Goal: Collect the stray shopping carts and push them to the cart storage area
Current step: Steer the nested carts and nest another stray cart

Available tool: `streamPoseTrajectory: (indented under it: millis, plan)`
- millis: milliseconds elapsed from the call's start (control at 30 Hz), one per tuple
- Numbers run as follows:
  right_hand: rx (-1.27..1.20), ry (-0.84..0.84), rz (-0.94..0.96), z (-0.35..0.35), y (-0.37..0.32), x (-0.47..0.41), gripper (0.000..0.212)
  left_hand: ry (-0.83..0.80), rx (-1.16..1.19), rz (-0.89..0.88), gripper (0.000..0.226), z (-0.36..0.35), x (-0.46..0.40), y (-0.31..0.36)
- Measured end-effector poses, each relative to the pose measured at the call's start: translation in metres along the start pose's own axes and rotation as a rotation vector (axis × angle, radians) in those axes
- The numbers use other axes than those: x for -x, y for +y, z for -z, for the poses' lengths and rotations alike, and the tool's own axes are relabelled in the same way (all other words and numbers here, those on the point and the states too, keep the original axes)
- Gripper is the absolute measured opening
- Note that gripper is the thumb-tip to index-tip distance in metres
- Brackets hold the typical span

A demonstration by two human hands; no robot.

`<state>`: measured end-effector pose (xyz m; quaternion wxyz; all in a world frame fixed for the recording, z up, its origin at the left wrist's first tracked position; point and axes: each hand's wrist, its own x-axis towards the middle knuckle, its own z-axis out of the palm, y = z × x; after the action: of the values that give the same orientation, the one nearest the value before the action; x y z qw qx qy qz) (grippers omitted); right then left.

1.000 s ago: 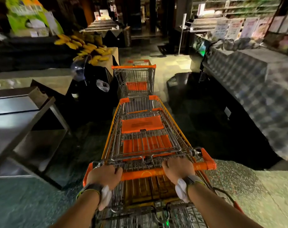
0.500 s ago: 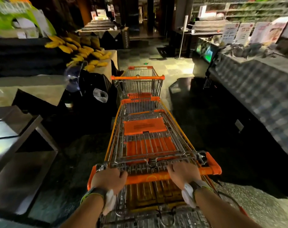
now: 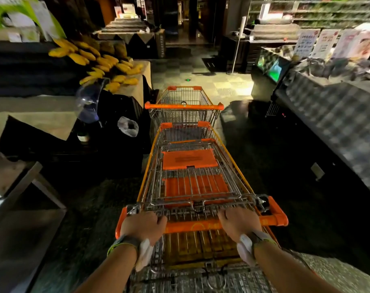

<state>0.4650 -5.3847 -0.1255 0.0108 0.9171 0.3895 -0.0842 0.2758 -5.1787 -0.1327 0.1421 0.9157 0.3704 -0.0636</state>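
- Both hands were wrapped tight round the orange handle (image 3: 201, 226) of the pushed cart (image 3: 192, 176): left hand (image 3: 142, 228) near the left end, right hand (image 3: 239, 224) right of the middle, fingers curled over the bar.
- The stray cart (image 3: 184, 108) sat dead ahead in the aisle, its handle facing me, and the pushed cart's nose looked to be just touching or about to slot into its back. Couldn't tell if they'd actually met.
- Biggest risk, I reckoned: if the noses weren't lined up, the stray one would just get shoved and roll off crooked instead of nesting.
- It sat close beside the fruit table (image 3: 137, 89) on the left, so a skewed bump could knock it into the draped corner or the yellow fruit (image 3: 99, 64).
- The counter (image 3: 327, 115) on the right left more room, but the floor was dark and the frame blurry, so small obstacles were hard to rule out.
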Motion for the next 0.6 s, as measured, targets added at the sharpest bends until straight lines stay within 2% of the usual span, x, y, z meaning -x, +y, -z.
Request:
streamPoseTrajectory:
  millis: [67, 167, 367, 600]
  plan:
    - [0.001, -0.010, -0.002, 0.002, -0.002, -0.007, 0.023, -0.003, 0.003, 0.000, 0.057, 0.003, -0.006, -0.002]
    - [-0.034, -0.018, -0.020, 0.003, -0.005, -0.017, 0.027, 0.001, 0.004, 0.004, 0.057, 0.005, -0.018, -0.006]
    - [-0.101, -0.032, -0.097, -0.004, -0.012, -0.039, 0.051, -0.009, 0.005, -0.030, 0.060, 0.014, -0.035, -0.012]
    - [-0.047, -0.104, -0.089, 0.005, -0.019, -0.041, 0.040, -0.027, -0.026, -0.094, 0.061, 0.017, -0.042, -0.018]
